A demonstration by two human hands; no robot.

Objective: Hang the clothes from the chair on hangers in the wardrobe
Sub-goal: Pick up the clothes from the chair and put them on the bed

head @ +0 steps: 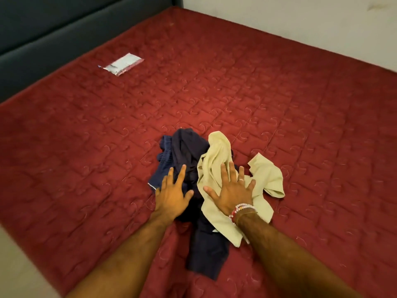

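Progress: early. On the bed (279, 104), near its front edge, the navy garment (184, 151) and pale garment (217, 155) lie crumpled and touching. The left hand (173, 195) rests on the navy garment and the right hand (231, 190) on the pale garment, fingers spread flat, gripping nothing. No hanger or wardrobe shows, so all the hanging looks still to do.

The left forearm (129, 254) and right forearm (290, 252) are bare and hairy. The right hand (231, 191) wears a pale ring (241, 180) — its wrist, beaded bracelets (241, 209) in white, pink and red.
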